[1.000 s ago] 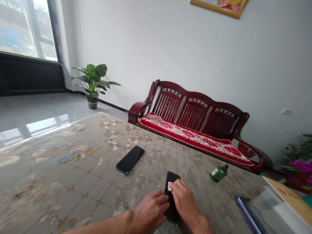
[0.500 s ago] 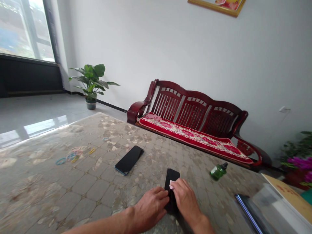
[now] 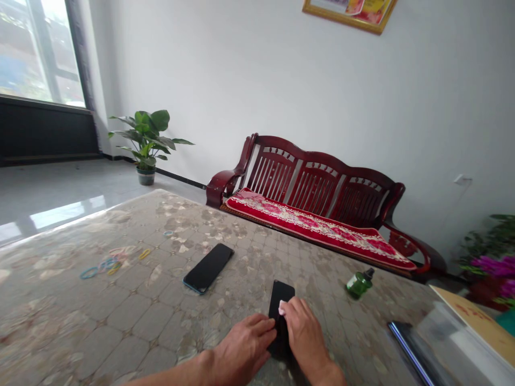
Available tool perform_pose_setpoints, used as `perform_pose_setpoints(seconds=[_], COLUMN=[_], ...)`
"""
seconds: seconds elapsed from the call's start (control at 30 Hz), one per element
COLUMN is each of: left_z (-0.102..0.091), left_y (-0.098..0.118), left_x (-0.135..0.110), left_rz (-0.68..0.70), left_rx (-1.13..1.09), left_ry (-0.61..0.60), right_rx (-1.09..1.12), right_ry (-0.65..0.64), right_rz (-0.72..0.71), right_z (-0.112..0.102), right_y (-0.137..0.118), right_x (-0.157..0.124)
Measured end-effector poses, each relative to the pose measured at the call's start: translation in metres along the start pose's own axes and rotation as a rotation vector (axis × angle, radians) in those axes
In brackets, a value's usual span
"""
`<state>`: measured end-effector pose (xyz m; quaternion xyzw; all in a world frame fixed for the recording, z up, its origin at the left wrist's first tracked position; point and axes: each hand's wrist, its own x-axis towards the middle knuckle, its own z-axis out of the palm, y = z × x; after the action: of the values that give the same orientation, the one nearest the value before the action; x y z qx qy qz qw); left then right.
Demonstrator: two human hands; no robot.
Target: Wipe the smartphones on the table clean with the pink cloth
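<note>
A black phone [image 3: 280,296] lies flat on the patterned table [image 3: 140,316], its near part covered by both hands. My left hand [image 3: 243,348] rests on the phone's left edge, fingers curled against it. My right hand [image 3: 304,335] presses a small white wipe [image 3: 282,308] onto the screen with pinched fingertips. A second black phone [image 3: 208,267] lies apart to the upper left.
A small green bottle [image 3: 358,283] lies on its side at the right. Several coloured rubber bands [image 3: 108,261] lie at the left. A dark flat device [image 3: 414,354] and a box [image 3: 475,321] sit at the right edge. Behind the table stands a red wooden bench [image 3: 314,214].
The head camera has shifted slightly, so everything sits a little lower and further left. Both hands stay on the phone; the wipe has moved only slightly on the screen.
</note>
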<state>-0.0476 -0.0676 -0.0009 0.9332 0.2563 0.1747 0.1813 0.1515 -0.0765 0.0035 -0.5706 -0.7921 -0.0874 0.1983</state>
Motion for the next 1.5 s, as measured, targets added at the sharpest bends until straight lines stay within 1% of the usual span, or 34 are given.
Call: perform_pose_setpoints(seconds=[0.2,0.27,0.37,0.47,0.53,0.6,0.7,0.8,0.9,1.0,1.07,1.13,1.27,1.33,1.4,1.5], left_z=[-0.001,-0.001,-0.001,-0.002,-0.002,-0.003,-0.005,-0.007,-0.007,-0.005,-0.003,-0.002,0.001,0.002,0.001,0.000], left_y=[-0.001,-0.001,-0.001,-0.001,0.000,0.000,0.001,0.003,0.003,0.002,0.001,0.000,-0.002,-0.002,-0.002,-0.001], left_x=[-0.001,-0.001,-0.001,-0.001,-0.001,-0.001,-0.001,-0.001,-0.001,-0.001,-0.001,-0.001,-0.002,-0.002,-0.002,-0.001], left_rz=[0.026,0.024,0.017,0.015,0.017,0.023,0.027,0.034,0.033,0.030,0.033,0.035,0.038,0.044,0.047,0.037], left_rx=[0.010,0.004,-0.009,-0.030,-0.033,-0.025,-0.013,-0.011,-0.010,-0.010,-0.011,-0.007,0.000,0.000,-0.007,-0.015], left_ry=[0.018,0.019,0.017,0.018,0.021,0.023,0.020,0.018,0.022,0.033,0.038,0.039,0.047,0.055,0.057,0.055], right_rx=[-0.022,-0.034,-0.017,0.030,0.052,0.045,0.001,-0.003,0.035,0.089,0.106,0.097,0.021,-0.004,-0.005,0.039], right_ry=[0.023,0.030,0.005,-0.037,-0.045,-0.021,0.039,0.043,-0.002,-0.055,-0.071,-0.061,-0.020,-0.016,-0.018,-0.043], right_rz=[0.016,0.026,0.023,-0.013,-0.032,-0.025,0.010,0.030,0.043,0.021,0.001,0.002,0.042,0.052,0.053,0.017], right_z=[0.006,0.007,0.005,0.000,-0.001,0.001,0.008,0.011,0.006,-0.002,-0.004,-0.001,0.010,0.011,0.009,0.002], right_y=[0.019,0.021,0.015,0.008,0.007,0.010,0.019,0.023,0.017,0.009,0.007,0.010,0.019,0.020,0.017,0.010], right_x=[0.023,0.026,0.018,0.003,0.000,0.004,0.020,0.030,0.022,0.006,0.001,0.003,0.023,0.028,0.027,0.015])
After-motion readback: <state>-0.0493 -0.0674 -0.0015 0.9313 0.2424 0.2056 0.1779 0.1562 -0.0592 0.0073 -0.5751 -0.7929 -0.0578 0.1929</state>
